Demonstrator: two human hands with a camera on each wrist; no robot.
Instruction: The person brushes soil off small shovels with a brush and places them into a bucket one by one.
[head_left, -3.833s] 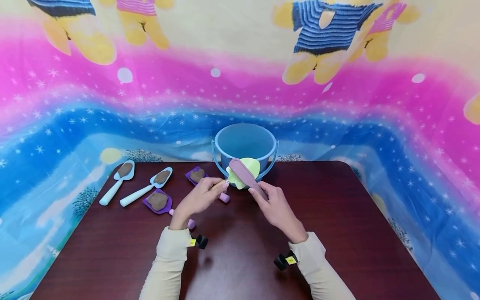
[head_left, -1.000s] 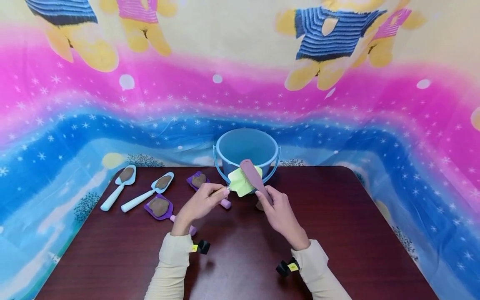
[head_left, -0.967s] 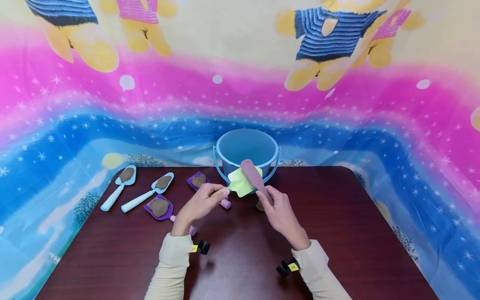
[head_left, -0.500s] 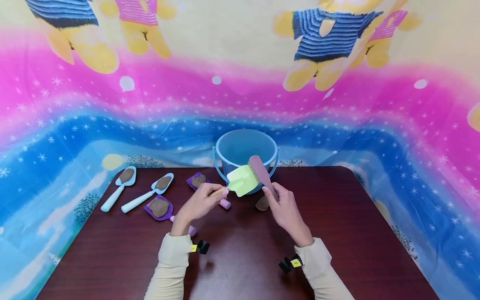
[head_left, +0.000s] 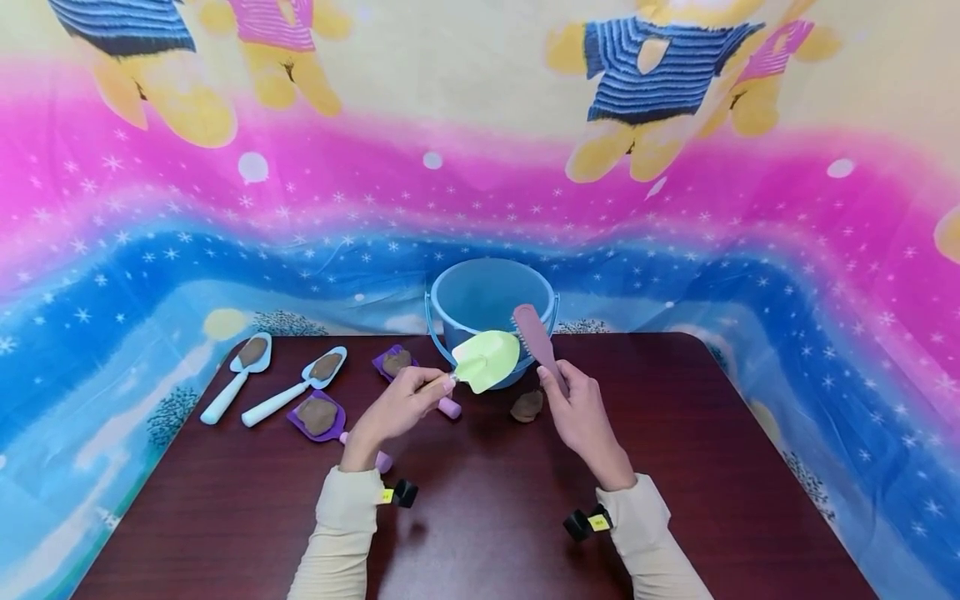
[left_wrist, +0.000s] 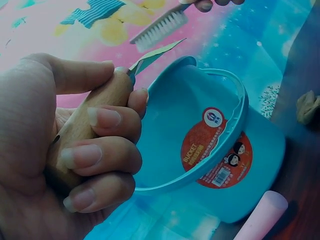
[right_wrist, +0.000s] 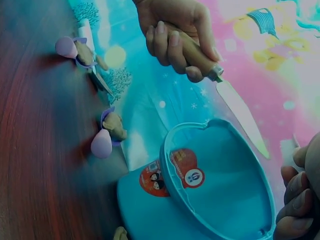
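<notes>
Scoops (head_left: 222,398), pale blue, carry brown lumps (head_left: 251,351) near the tabletop's (head_left: 472,521) far-left corner; two loaded purple shovels (head_left: 337,417) follow. The left hand's (head_left: 393,414) fingers curl round the handle of a green trowel (head_left: 489,360), raised by the bucket (head_left: 491,282) at mid far edge. The right hand (head_left: 587,417) grasps a brush (head_left: 536,335), bristles just beside the blade. Likely best: hold the trowel steady, stroke lightly toward its tip, tilt any crumbs bucketward.
</notes>
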